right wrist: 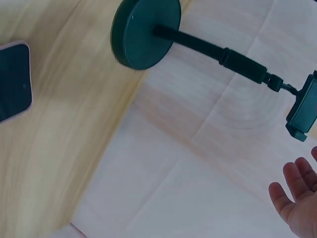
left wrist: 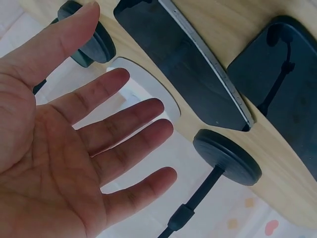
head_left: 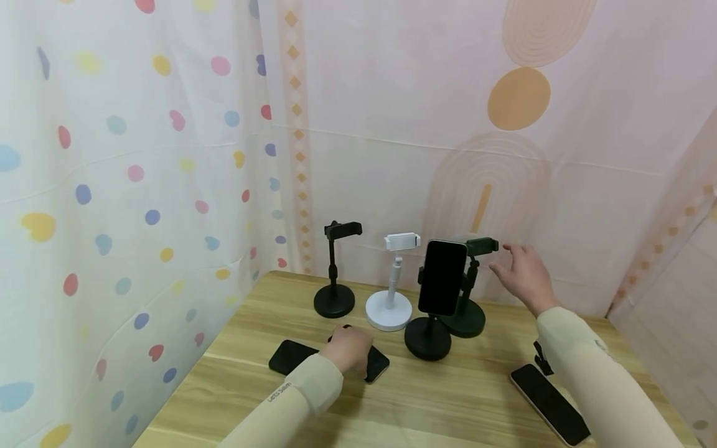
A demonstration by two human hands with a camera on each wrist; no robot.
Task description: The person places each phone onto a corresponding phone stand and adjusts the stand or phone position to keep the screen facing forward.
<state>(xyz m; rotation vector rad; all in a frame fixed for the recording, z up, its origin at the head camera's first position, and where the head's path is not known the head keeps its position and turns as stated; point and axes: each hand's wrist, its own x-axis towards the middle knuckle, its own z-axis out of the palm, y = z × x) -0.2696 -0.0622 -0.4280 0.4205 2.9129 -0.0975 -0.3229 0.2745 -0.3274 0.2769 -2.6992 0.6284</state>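
Observation:
My left hand hovers with spread fingers over a black phone lying on the table; in the left wrist view the hand holds nothing and that phone shows its silver edge. Another dark phone lies just left of it. Beside the clamp of a dark green phone stand, my right hand is raised with thumb and fingers apart. The right wrist view shows a gap between this hand and the green clamp.
A black stand holds an upright phone in front of the green one. Farther left stand a white phone stand and an unloaded black one. A phone lies below my right sleeve. Curtains hang behind the wooden table.

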